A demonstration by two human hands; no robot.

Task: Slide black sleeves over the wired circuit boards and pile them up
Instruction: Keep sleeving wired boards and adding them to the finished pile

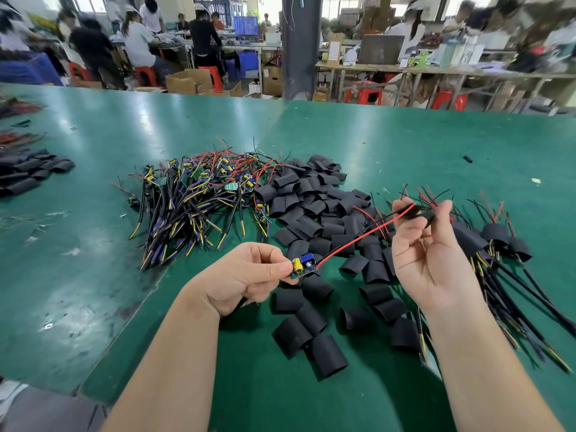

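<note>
**Wired board held ahead of its sleeve, above the sleeve pile**

The left hand (246, 275) pinches a small circuit board (304, 265), which carries a yellow and a blue component, between thumb and forefinger. Its other fingers are curled, and a black cable runs out beneath the palm. From the board a red wire (358, 238) and a black one rise to the right hand (427, 251), palm towards the camera, whose thumb and fingertips are closed on a flattened black sleeve (424, 213) at the wire ends. Whether the wires have entered the sleeve cannot be told. The board is bare and held in the air, well apart from that sleeve.

Below both hands, loose black sleeves (314, 210) lie heaped on the green table (93, 275). To their left lies a tangle of unsleeved wired boards (193, 194). To their right lie sleeved boards (498, 244), each tube enclosing its board with cables trailing out. More sleeves (28, 173) lie at the far left edge. Open cardboard boxes (187, 81) stand on the floor beyond, their contents not visible.
</note>
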